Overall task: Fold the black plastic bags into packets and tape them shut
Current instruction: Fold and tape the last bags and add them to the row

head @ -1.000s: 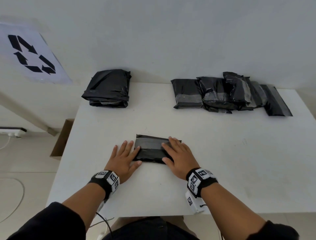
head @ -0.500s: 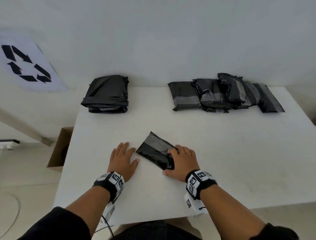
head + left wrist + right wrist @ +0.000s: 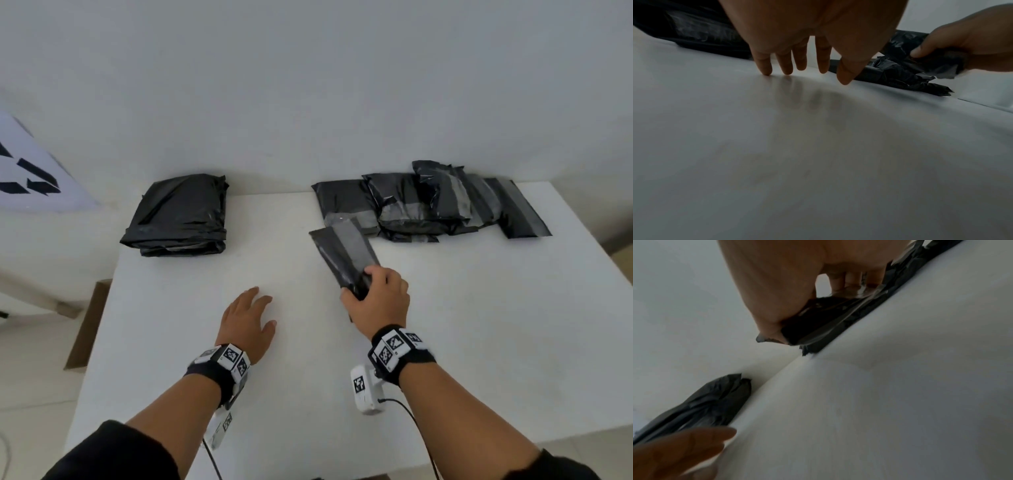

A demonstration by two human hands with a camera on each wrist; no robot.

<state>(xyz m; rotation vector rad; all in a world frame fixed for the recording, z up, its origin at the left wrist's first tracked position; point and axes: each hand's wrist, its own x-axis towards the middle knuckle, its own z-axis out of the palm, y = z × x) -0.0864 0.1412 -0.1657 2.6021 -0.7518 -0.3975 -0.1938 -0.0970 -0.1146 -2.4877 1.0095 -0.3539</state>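
Note:
My right hand (image 3: 371, 291) grips one end of a taped black packet (image 3: 344, 251) and holds it above the white table (image 3: 479, 325), its far end pointing at the row of finished packets (image 3: 428, 202) at the back right. In the right wrist view the thumb and curled fingers (image 3: 846, 285) pinch the packet (image 3: 818, 327). My left hand (image 3: 248, 317) lies flat and open on the table, fingers (image 3: 787, 65) spread with their tips touching the surface, holding nothing. A stack of unfolded black bags (image 3: 178, 216) sits at the back left.
A white wall (image 3: 308, 85) runs just behind the table. A sheet with a black recycling symbol (image 3: 30, 174) hangs at the left. A brown cardboard box (image 3: 85, 325) stands on the floor beside the table's left edge.
My right hand has picked the taped packet up off the table front and carried it away toward the finished row. My left hand let go of it and stays flat on the table.

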